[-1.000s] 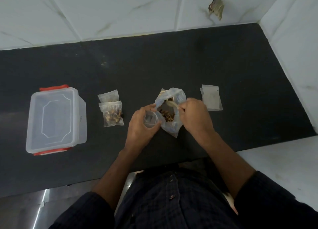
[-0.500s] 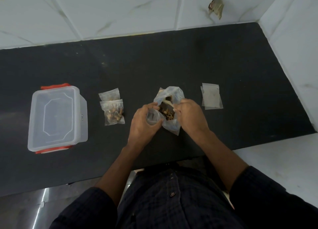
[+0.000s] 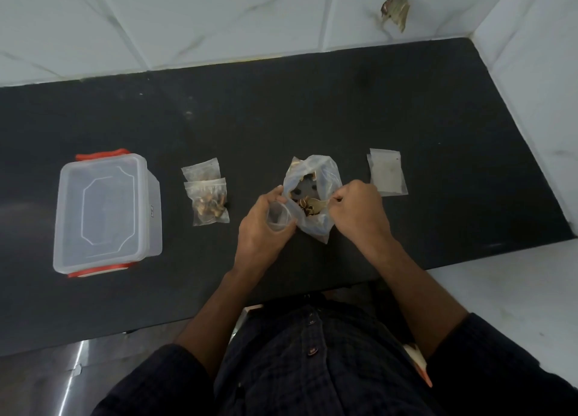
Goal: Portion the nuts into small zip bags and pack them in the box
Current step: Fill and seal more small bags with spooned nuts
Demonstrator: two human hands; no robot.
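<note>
Head view: at table centre, left hand (image 3: pixel 261 228) grips an open small zip bag (image 3: pixel 279 217); right hand (image 3: pixel 359 209) pinches nuts (image 3: pixel 308 207) from the bulk bag (image 3: pixel 312 193). Next: drop them in, seal. Lidded box (image 3: pixel 104 210) at 9 o'clock.

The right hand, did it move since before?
Yes, a little. The right hand has drawn back from the mouth of the big nut bag, toward the empty zip bags on its right, fingers curled and pinching something small.

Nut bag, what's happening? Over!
Left hand holds small open zip bag. Right hand pinches big nut bag. Box lidded.
</note>
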